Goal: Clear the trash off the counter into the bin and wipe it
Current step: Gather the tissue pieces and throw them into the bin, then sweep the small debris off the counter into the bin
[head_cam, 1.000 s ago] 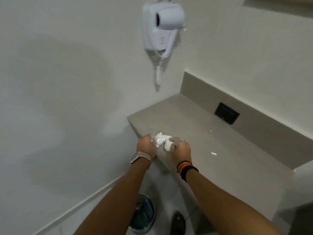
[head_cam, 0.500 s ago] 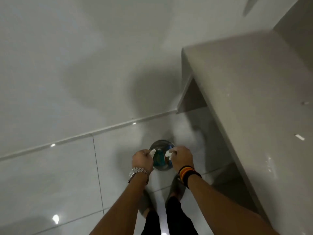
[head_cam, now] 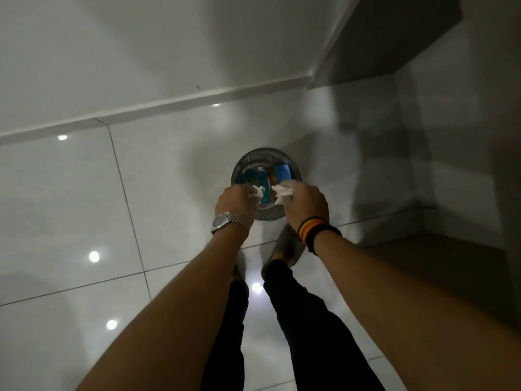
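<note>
A round metal bin stands on the glossy tiled floor, with blue and teal wrappers inside it. Both hands hover over its near rim. My left hand, with a metal watch on the wrist, is closed on a crumpled white tissue. My right hand, with striped bands on the wrist, is closed on another white tissue wad. The two wads are apart, directly above the bin's opening. The counter top is out of view.
The counter's underside and side panel rise at the upper right. A white baseboard runs along the wall. My legs and a shoe stand just below the bin. Shadowed floor lies to the right.
The hands lifted the tissue off the counter and carried it down over the bin. The view dropped from the counter to the floor, and the bin now looks closer.
</note>
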A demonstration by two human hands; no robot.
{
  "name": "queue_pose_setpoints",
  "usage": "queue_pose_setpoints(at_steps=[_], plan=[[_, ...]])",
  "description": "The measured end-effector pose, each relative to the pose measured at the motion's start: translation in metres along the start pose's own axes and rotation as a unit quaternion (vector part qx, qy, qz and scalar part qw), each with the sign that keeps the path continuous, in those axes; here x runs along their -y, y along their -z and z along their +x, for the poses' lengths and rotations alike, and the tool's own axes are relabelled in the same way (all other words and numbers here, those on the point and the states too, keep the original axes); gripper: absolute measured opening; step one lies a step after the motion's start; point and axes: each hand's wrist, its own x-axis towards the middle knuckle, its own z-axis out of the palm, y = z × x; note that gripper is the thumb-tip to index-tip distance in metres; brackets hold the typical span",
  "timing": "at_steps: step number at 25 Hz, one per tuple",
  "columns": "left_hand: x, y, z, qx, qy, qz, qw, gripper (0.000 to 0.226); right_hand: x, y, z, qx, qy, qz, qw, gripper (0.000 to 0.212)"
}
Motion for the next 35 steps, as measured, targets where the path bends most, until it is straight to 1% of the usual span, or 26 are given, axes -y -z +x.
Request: queue_pose_setpoints(at_steps=[1, 3, 5, 6, 8, 11, 13, 15, 17, 19, 21, 22, 25, 30, 32, 35], plan=[[0.001, -0.004, 0.004, -0.008, -0.023, 0.03, 0.999, 0.031, -0.002, -0.005, 0.008, 0.012, 0.008, -0.012, 1.0, 0.044], [0.003, -0.005, 0.006, -0.007, -0.028, 0.067, 0.997, 0.043, -0.001, -0.01, 0.013, 0.045, 0.032, -0.042, 0.998, 0.055], [0.001, 0.006, -0.004, 0.003, -0.03, 0.079, 0.996, 0.047, 0.006, -0.006, 0.003, 0.048, 0.055, -0.051, 0.996, 0.054], [-0.001, 0.017, -0.012, 0.002, -0.051, 0.09, 0.995, 0.048, 0.011, 0.0, -0.006, 0.042, 0.064, -0.049, 0.996, 0.054], [-0.007, 0.055, -0.037, -0.008, -0.108, 0.145, 0.983, 0.055, 0.032, 0.027, -0.029, 0.032, 0.079, -0.058, 0.995, 0.055], [-0.022, 0.124, -0.083, -0.063, -0.164, 0.22, 0.96, 0.068, 0.076, 0.083, -0.075, 0.001, 0.094, -0.075, 0.993, 0.063], [-0.046, 0.179, -0.12, -0.112, -0.19, 0.245, 0.944, 0.074, 0.112, 0.132, -0.11, -0.05, 0.119, -0.097, 0.987, 0.07], [-0.076, 0.224, -0.151, -0.145, -0.23, 0.266, 0.925, 0.078, 0.144, 0.178, -0.139, -0.122, 0.142, -0.122, 0.975, 0.074], [-0.11, 0.257, -0.178, -0.173, -0.281, 0.271, 0.904, 0.079, 0.165, 0.221, -0.165, -0.19, 0.132, -0.138, 0.963, 0.078], [-0.15, 0.28, -0.197, -0.182, -0.336, 0.268, 0.885, 0.078, 0.176, 0.259, -0.182, -0.231, 0.117, -0.149, 0.954, 0.079], [-0.193, 0.297, -0.202, -0.195, -0.393, 0.279, 0.854, 0.078, 0.178, 0.292, -0.187, -0.275, 0.096, -0.138, 0.947, 0.077], [-0.214, 0.302, -0.204, -0.205, -0.416, 0.284, 0.839, 0.078, 0.175, 0.31, -0.189, -0.296, 0.079, -0.124, 0.944, 0.076], [-0.265, 0.294, -0.21, -0.197, -0.467, 0.278, 0.816, 0.076, 0.144, 0.351, -0.2, -0.323, 0.03, -0.106, 0.94, 0.075], [-0.339, 0.234, -0.225, -0.154, -0.532, 0.304, 0.775, 0.073, 0.051, 0.402, -0.225, -0.369, -0.08, -0.04, 0.925, 0.07], [-0.373, 0.202, -0.228, -0.127, -0.553, 0.31, 0.763, 0.069, 0.003, 0.415, -0.23, -0.362, -0.129, -0.012, 0.923, 0.063], [-0.427, 0.158, -0.231, -0.085, -0.559, 0.332, 0.756, 0.063, -0.062, 0.425, -0.224, -0.317, -0.178, 0.023, 0.931, 0.047]])
